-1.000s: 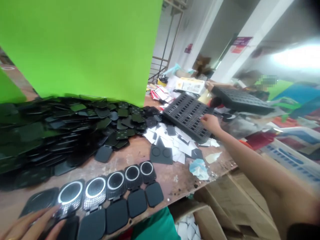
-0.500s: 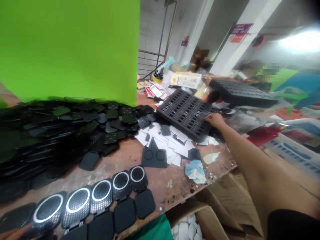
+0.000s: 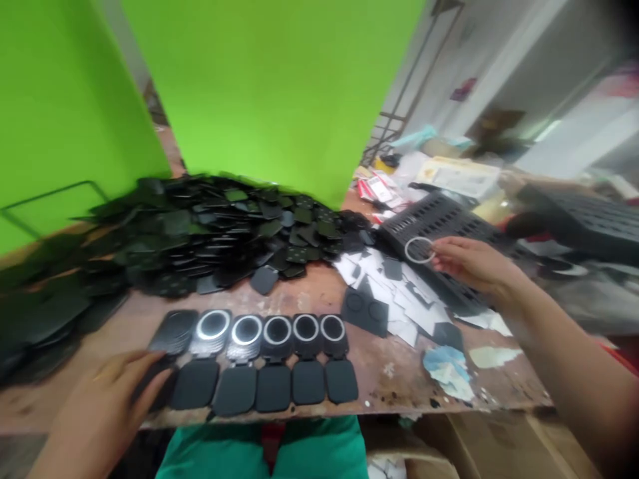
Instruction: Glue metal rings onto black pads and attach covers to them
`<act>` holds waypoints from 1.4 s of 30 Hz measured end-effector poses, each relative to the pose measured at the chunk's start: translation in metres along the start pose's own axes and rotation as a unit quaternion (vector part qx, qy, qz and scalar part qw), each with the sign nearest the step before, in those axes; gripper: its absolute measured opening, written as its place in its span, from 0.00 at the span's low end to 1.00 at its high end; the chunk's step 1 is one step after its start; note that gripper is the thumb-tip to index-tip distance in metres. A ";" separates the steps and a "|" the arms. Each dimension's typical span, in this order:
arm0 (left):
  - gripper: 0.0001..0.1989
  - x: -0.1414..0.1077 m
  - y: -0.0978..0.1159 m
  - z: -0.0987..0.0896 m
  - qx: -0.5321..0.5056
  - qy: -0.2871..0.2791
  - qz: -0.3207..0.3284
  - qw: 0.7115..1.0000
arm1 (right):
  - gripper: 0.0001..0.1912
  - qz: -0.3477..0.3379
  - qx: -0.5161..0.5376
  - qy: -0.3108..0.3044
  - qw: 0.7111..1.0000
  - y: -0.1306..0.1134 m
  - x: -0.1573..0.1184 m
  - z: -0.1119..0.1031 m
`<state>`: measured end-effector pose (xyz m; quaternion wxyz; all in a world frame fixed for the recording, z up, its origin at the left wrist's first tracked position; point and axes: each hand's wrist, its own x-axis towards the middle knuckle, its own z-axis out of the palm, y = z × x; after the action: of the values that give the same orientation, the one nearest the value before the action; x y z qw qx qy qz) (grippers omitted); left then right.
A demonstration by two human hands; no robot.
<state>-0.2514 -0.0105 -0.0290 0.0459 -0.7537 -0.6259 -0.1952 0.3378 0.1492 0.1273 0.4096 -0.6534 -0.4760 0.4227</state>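
A row of several black hinged folding pads lies near the table's front edge. The upper halves of most carry a silver-white ring [image 3: 213, 326], while the leftmost upper half [image 3: 177, 331] shows none. My left hand [image 3: 112, 386] grips the lower half of that leftmost pad [image 3: 158, 386] between thumb and fingers. Off to the right, my right hand [image 3: 469, 263] pinches a thin white ring [image 3: 418, 250] in the air, in front of a black slotted tray [image 3: 439, 213].
A big heap of black pads [image 3: 234, 233] covers the back left against a green partition [image 3: 279, 100]. White papers [image 3: 404, 299], a black sheet with two circles [image 3: 365, 311] and a crumpled blue-white scrap [image 3: 449, 372] lie right. Cardboard boxes [image 3: 479, 446] stand below the table edge.
My right hand has come away from the slotted tray, now with a white ring in its fingers. The view has swung left, bringing my left hand and the whole row into sight.
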 end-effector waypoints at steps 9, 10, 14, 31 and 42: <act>0.14 -0.002 0.054 -0.033 0.024 -0.049 -0.070 0.996 | 0.10 -0.256 -0.174 -0.269 0.912 -0.020 -0.066 0.250; 0.13 -0.003 0.055 -0.034 0.022 -0.052 -0.077 0.995 | 0.08 -0.311 -0.185 -0.269 0.893 -0.017 -0.075 0.275; 0.12 -0.003 0.057 -0.036 0.014 -0.061 -0.091 0.994 | 0.09 -0.528 -0.230 -0.273 0.771 0.000 -0.100 0.358; 0.11 -0.003 0.051 -0.034 0.005 -0.067 -0.074 0.995 | 0.08 -0.593 -0.449 -0.295 0.599 0.023 -0.105 0.413; 0.13 0.009 0.051 -0.035 -0.018 -0.074 -0.074 0.994 | 0.12 -0.543 -0.416 -0.277 0.675 0.024 -0.091 0.402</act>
<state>-0.2097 -0.0235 0.0151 -0.0286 -0.7181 -0.6783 -0.1527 -0.0517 0.1091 -0.0041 0.1027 -0.2363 -0.9651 0.0463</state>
